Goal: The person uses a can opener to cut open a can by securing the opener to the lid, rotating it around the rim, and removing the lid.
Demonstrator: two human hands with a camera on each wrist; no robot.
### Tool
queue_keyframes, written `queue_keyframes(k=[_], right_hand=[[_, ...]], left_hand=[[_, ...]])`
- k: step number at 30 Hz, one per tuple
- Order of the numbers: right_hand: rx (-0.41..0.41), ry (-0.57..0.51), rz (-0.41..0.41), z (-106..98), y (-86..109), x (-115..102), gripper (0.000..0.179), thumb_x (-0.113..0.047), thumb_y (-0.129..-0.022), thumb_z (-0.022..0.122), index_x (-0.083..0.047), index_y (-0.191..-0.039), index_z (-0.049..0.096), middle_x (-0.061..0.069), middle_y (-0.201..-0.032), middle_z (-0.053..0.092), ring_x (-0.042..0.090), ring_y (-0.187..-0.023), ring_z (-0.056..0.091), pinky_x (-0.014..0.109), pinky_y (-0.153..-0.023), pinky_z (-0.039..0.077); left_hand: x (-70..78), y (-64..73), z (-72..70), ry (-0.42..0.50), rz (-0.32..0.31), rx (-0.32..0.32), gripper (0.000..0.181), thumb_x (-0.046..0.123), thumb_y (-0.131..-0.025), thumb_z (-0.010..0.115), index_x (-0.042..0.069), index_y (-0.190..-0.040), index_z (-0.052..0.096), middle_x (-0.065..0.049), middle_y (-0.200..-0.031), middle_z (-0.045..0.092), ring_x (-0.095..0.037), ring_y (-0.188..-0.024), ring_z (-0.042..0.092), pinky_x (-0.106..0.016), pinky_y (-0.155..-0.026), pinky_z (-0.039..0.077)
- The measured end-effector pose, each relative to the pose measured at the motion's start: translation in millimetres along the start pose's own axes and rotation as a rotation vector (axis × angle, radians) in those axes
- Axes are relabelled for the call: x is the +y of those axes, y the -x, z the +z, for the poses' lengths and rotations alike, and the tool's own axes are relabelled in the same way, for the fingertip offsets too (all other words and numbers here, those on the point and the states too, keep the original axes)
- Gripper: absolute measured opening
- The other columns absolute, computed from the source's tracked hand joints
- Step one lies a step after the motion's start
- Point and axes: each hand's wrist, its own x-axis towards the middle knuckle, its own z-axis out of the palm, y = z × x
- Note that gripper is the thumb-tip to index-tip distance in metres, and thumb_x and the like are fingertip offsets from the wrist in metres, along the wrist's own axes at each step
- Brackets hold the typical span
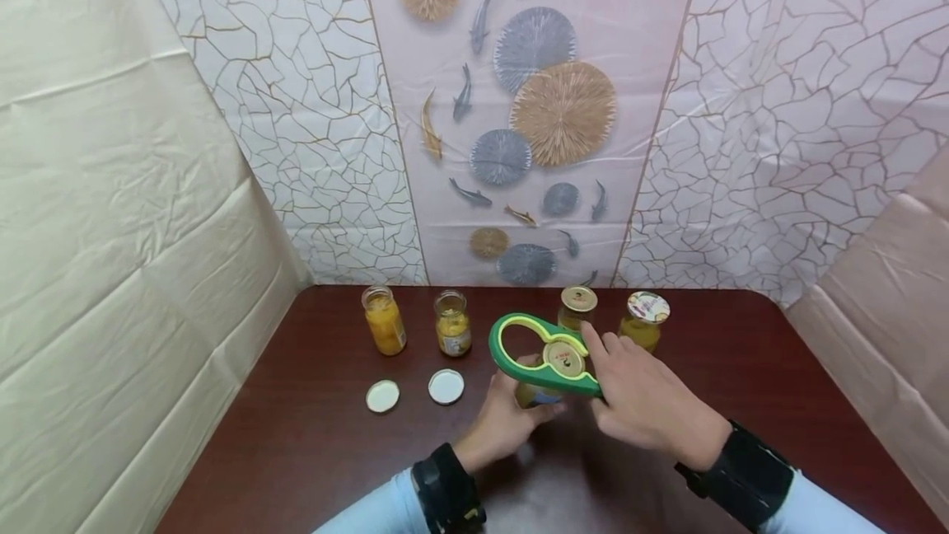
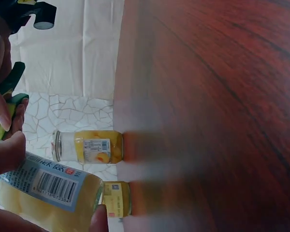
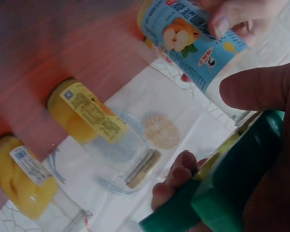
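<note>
My left hand [image 1: 502, 420] grips a glass jar [image 1: 535, 396] of pale fruit, held tilted over the table. The jar's blue label [image 3: 186, 36] pictures a cut fruit in the right wrist view, and its barcode side [image 2: 55, 187] faces the left wrist camera. A green jar opener [image 1: 578, 383] with yellow-green inner edges sits around the jar's gold lid [image 1: 563, 358]. My right hand [image 1: 645, 394] holds the opener's handles [image 3: 232, 179], fingers wrapped about them. The opener's larger loop extends to the left, over the left hand.
Two uncovered jars of yellow fruit, one at far left [image 1: 385, 326] and another beside it [image 1: 453, 328], stand behind two loose white lids [image 1: 382, 396] [image 1: 446, 386]. Two lidded jars, one gold-topped [image 1: 579, 300] and one with a patterned lid [image 1: 648, 307], stand behind my right hand.
</note>
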Motion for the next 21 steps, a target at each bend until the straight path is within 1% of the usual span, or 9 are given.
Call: queue_keyframes(k=[4,7,9,12,13,15,17,20,21], right_hand=[[-0.028,-0.058,0.027,6.0,3.6,3.3,0.081,-0.014,-0.084,0.070,0.010,-0.156,0.041,0.020,-0.128,0.066,0.030,-0.109,0.065,0.047,-0.088,0.057],[-0.061,-0.091,0.025,11.6,6.9,3.4,0.078,-0.012,-0.089,0.071,0.010,-0.157,0.040,0.021,-0.131,0.066,0.029,-0.111,0.067,0.044,-0.084,0.059],[-0.053,-0.083,0.003,15.6,8.3,2.1,0.077,-0.012,-0.089,0.073,0.011,-0.156,0.041,0.019,-0.126,0.068,0.024,-0.103,0.069,0.039,-0.077,0.058],[0.000,-0.037,-0.033,19.9,8.6,-0.1,0.074,-0.011,-0.088,0.075,0.010,-0.153,0.045,0.015,-0.114,0.070,0.015,-0.083,0.064,0.030,-0.064,0.053],[0.022,-0.018,-0.044,20.6,8.3,-0.5,0.074,-0.011,-0.087,0.075,0.009,-0.152,0.047,0.014,-0.110,0.070,0.012,-0.076,0.060,0.028,-0.060,0.049],[0.057,0.009,-0.060,20.6,7.6,-0.7,0.073,-0.011,-0.086,0.076,0.008,-0.151,0.050,0.013,-0.105,0.071,0.008,-0.068,0.053,0.024,-0.056,0.044],[0.082,0.027,-0.077,19.3,6.9,0.0,0.072,-0.011,-0.085,0.077,0.007,-0.150,0.051,0.011,-0.101,0.070,0.006,-0.064,0.048,0.022,-0.053,0.040],[0.106,0.035,-0.110,15.4,5.6,2.7,0.072,-0.012,-0.084,0.079,0.005,-0.149,0.052,0.010,-0.098,0.071,0.003,-0.060,0.046,0.020,-0.051,0.037],[0.115,0.036,-0.124,14.1,5.0,4.1,0.072,-0.011,-0.083,0.079,0.004,-0.148,0.053,0.008,-0.095,0.070,0.003,-0.059,0.046,0.020,-0.051,0.036]], left_hand=[[-2.0,0.5,1.6,-0.043,-0.023,0.009,0.068,0.036,-0.090,0.088,0.035,-0.149,0.053,-0.004,-0.148,0.057,-0.024,-0.134,0.054,-0.048,-0.111,0.048],[-1.8,1.8,3.9,-0.071,-0.024,0.019,0.068,0.042,-0.087,0.090,0.037,-0.145,0.056,0.000,-0.142,0.063,-0.022,-0.130,0.053,-0.047,-0.108,0.048],[-1.0,2.8,5.1,-0.078,-0.026,0.025,0.065,0.043,-0.084,0.092,0.036,-0.141,0.060,0.004,-0.134,0.069,-0.020,-0.126,0.058,-0.044,-0.106,0.050],[-0.3,3.3,4.7,-0.074,-0.025,0.016,0.057,0.031,-0.083,0.093,0.031,-0.134,0.066,0.004,-0.122,0.073,-0.015,-0.116,0.060,-0.037,-0.100,0.051],[0.0,3.0,3.9,-0.067,-0.031,0.007,0.056,0.026,-0.083,0.092,0.030,-0.132,0.066,0.004,-0.120,0.073,-0.013,-0.113,0.060,-0.035,-0.097,0.051],[1.3,1.1,1.3,-0.042,-0.027,-0.019,0.055,0.015,-0.082,0.089,0.026,-0.131,0.066,0.000,-0.119,0.072,-0.013,-0.110,0.060,-0.033,-0.094,0.051],[3.0,-1.3,-1.9,-0.013,-0.019,-0.051,0.057,0.008,-0.081,0.086,0.023,-0.131,0.065,-0.002,-0.121,0.071,-0.013,-0.110,0.062,-0.033,-0.094,0.052],[5.7,-4.2,-7.8,0.038,-0.033,-0.110,0.062,0.006,-0.081,0.085,0.023,-0.136,0.063,-0.002,-0.126,0.070,-0.012,-0.112,0.065,-0.034,-0.096,0.053],[6.4,-4.7,-10.0,0.049,-0.044,-0.132,0.065,0.006,-0.081,0.085,0.025,-0.139,0.062,0.000,-0.127,0.070,-0.010,-0.112,0.064,-0.033,-0.097,0.053]])
